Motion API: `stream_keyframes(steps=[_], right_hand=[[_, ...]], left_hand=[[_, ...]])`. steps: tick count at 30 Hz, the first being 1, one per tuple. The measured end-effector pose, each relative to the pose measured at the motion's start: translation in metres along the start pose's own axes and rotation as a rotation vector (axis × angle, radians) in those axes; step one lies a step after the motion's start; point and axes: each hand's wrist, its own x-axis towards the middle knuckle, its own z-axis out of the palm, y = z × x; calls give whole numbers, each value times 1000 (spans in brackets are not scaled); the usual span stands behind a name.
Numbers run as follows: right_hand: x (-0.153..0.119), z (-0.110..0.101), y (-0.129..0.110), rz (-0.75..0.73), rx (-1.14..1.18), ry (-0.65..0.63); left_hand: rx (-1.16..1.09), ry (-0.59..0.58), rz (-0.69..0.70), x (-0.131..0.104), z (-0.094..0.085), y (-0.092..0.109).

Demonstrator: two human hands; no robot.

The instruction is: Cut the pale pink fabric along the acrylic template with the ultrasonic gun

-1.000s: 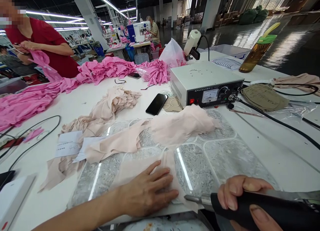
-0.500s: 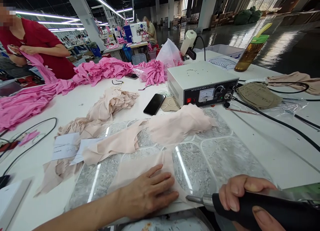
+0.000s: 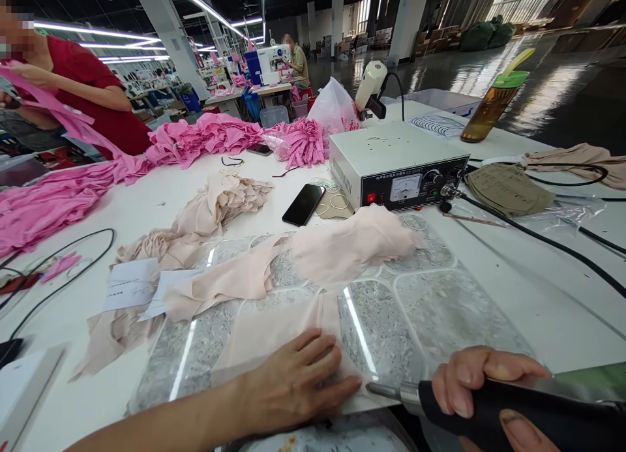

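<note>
Metal-tipped handheld tool, tip aimed left at a beige fabric piece
Long axis runs nearly level, tip right by the cloth's corner; right hand has its fingers wrapped round the grip, left hand is palm-down on the fabric, fingers a bit apart. Grey marbled mat, white table, big sewing floor behind. Count: one tool, two paper slips, one meter box, one bottle
</note>
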Motion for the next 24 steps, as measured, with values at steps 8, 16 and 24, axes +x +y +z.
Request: stream_keyframes(steps=[8, 16, 24], right_hand=[[-2, -4, 0, 29, 18, 38], [-1, -8, 3, 34, 23, 14], [-3, -2, -1, 8, 9, 38]], left_hand=[[49, 43, -11, 1, 0, 4], [146, 70, -10, 2, 4, 6], [155, 65, -8, 3, 4, 7]])
